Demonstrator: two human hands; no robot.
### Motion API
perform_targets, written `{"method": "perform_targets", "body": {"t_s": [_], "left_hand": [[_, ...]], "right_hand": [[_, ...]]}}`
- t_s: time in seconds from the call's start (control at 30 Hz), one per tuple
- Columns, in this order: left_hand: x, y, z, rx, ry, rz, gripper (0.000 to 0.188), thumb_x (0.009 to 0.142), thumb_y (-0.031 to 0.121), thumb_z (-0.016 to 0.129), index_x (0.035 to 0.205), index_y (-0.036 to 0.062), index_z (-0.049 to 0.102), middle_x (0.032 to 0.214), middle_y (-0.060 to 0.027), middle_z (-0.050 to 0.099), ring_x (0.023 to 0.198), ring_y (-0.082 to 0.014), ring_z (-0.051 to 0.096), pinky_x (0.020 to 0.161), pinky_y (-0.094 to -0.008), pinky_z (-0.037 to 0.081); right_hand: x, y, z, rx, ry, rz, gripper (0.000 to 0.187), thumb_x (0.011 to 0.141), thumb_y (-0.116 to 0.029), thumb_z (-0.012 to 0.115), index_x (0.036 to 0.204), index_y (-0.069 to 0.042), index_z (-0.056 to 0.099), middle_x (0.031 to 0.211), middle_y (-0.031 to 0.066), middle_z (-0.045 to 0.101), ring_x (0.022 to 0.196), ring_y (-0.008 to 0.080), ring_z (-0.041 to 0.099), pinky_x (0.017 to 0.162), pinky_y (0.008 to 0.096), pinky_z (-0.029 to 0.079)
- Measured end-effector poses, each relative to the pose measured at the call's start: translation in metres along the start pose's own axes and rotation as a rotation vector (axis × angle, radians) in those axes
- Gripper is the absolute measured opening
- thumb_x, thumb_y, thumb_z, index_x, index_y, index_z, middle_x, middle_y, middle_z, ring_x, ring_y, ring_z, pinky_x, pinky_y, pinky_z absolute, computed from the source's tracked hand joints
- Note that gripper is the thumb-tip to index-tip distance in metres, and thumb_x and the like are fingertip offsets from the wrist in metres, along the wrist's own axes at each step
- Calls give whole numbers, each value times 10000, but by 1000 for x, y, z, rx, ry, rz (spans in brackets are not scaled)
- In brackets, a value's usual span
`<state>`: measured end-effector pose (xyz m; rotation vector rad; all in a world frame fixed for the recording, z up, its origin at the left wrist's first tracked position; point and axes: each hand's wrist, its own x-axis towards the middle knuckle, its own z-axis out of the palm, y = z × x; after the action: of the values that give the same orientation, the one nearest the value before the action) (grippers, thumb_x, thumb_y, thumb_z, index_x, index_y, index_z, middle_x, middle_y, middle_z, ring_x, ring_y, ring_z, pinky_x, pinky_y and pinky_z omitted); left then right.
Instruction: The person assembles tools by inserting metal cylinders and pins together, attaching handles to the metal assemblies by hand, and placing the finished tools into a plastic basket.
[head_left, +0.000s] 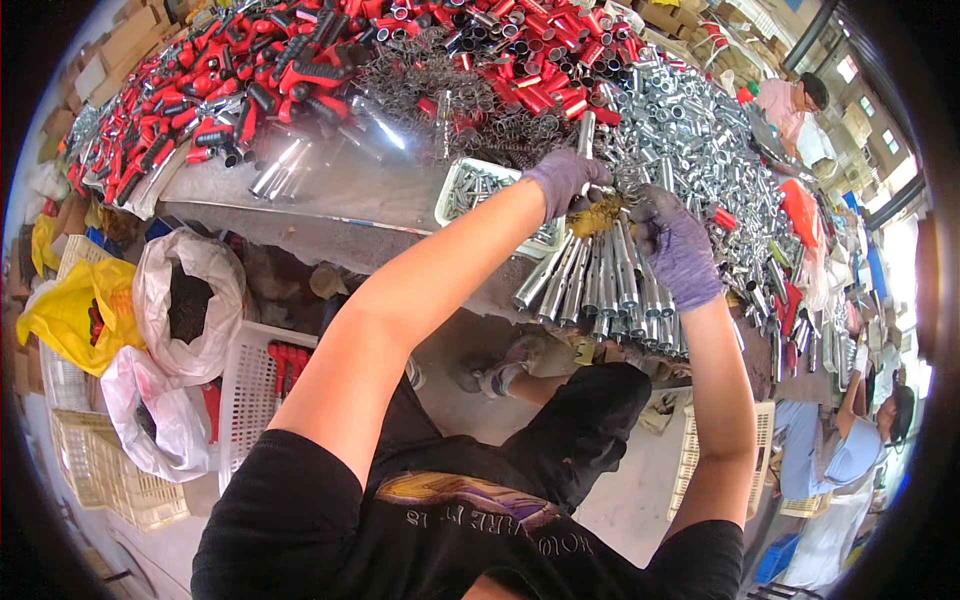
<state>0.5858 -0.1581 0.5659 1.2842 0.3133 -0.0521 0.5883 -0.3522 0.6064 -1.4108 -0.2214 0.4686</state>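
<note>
Both of my hands wear purple gloves and work close together over the front of the table. My left hand (568, 182) is closed, and a slim metal tube (586, 135) sticks out of its far side. Just to the right, my right hand (682, 248) has its fingers curled together near some thin wire springs; what they pinch is too small to make out. Between the hands lies a yellow-brown, greasy-looking lump (594, 217). Below it, a row of shiny metal tubes (590, 280) fans out toward me at the table edge.
A white tray (447, 205) of small metal parts sits left of my hands. Beyond are heaps of red-and-black handles (310, 75), coiled springs (425, 85) and metal sleeves (680, 120). Sacks (187, 300) and a white crate (250, 385) stand at lower left. Other people are at the right.
</note>
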Motion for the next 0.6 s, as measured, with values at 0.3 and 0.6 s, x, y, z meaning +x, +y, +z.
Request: {"method": "perform_targets", "body": {"t_s": [0.3,0.6], "left_hand": [[-74,-6,15,-824,-390,-182,333,919,389,541,913,62,601,762,-73,664,420,-102,554,277,-188,429],[-80,-23,-4,-627,-558,-239,255,873,338,611,897,84,602,685,-37,623,438,-104,542,288,-172,363]], "right_hand": [[-12,22,6,708,-401,260,199,937,-269,540,958,-75,577,723,52,584,495,116,529,339,209,374],[-62,5,30,-81,-76,-47,189,877,-243,628,947,-77,569,624,-11,535,441,64,457,371,189,322]]}}
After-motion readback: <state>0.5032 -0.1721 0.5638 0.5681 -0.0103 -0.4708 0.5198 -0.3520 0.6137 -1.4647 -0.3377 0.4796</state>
